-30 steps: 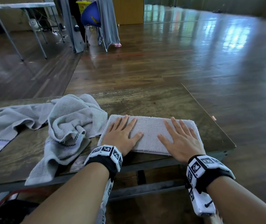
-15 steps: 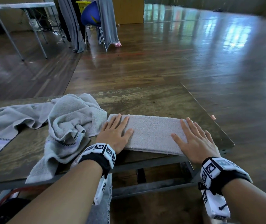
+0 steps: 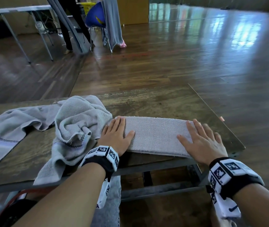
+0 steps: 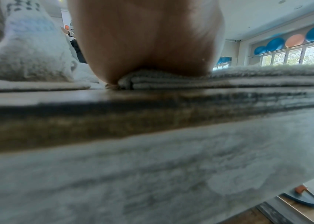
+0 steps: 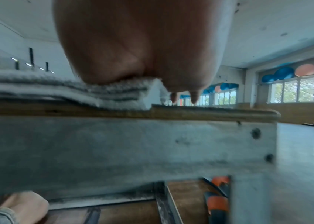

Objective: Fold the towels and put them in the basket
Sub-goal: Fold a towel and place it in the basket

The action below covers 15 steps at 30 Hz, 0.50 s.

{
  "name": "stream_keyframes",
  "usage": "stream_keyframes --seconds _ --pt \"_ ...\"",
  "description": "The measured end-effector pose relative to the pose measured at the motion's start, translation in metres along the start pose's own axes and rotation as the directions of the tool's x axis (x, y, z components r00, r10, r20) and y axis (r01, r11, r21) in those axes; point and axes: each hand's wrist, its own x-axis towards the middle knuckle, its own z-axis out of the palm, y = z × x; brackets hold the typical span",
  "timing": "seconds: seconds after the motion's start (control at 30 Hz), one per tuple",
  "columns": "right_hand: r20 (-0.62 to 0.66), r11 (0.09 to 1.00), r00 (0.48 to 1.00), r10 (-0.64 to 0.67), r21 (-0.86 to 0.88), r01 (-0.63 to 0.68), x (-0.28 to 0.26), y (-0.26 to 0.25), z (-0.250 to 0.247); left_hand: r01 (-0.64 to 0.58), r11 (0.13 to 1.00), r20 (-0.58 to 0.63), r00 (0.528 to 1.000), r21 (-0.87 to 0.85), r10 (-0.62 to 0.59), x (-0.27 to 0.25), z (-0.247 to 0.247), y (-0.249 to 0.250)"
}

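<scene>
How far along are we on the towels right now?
Done: one folded towel lies in a long strip near the table's front edge. In hand: left hand and right hand press flat on its two ends. Left: the crumpled towel and the spread towel are unfolded. No basket for them shows beside the table.

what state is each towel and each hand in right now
folded towel: folded into a flat strip, lying near the table's front edge
crumpled towel: unfolded, bunched, hanging over the edge
spread towel: unfolded, loosely spread
left hand: flat on the strip's left end
right hand: flat on its right end
</scene>
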Motion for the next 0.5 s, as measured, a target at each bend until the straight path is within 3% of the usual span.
stream_keyframes --seconds 0.07,0.17,0.23,0.4,0.5 --pt "-0.122 0.996 0.992 -0.025 -0.086 0.014 -0.004 -0.013 -0.008 0.027 1.0 -0.008 1.0 0.0 -0.027 0.0 0.002 0.001" --pt "-0.266 0.965 0.933 -0.241 -0.172 0.2 -0.015 -0.035 -0.016 0.061 0.998 -0.041 0.997 -0.026 -0.062 0.001 0.002 0.005" --pt "-0.19 0.943 0.924 -0.333 -0.085 0.322 -0.024 -0.047 -0.017 0.077 0.997 -0.055 0.995 -0.017 -0.077 0.001 -0.004 0.01" --pt "-0.116 0.961 0.959 -0.259 0.069 0.268 -0.036 -0.055 -0.022 0.14 0.975 -0.047 0.99 0.173 -0.133 -0.007 -0.029 0.026" --pt "-0.105 0.964 0.965 -0.241 0.09 0.25 -0.035 -0.051 -0.031 0.09 0.949 -0.045 0.996 0.301 -0.08 -0.019 -0.039 0.034"
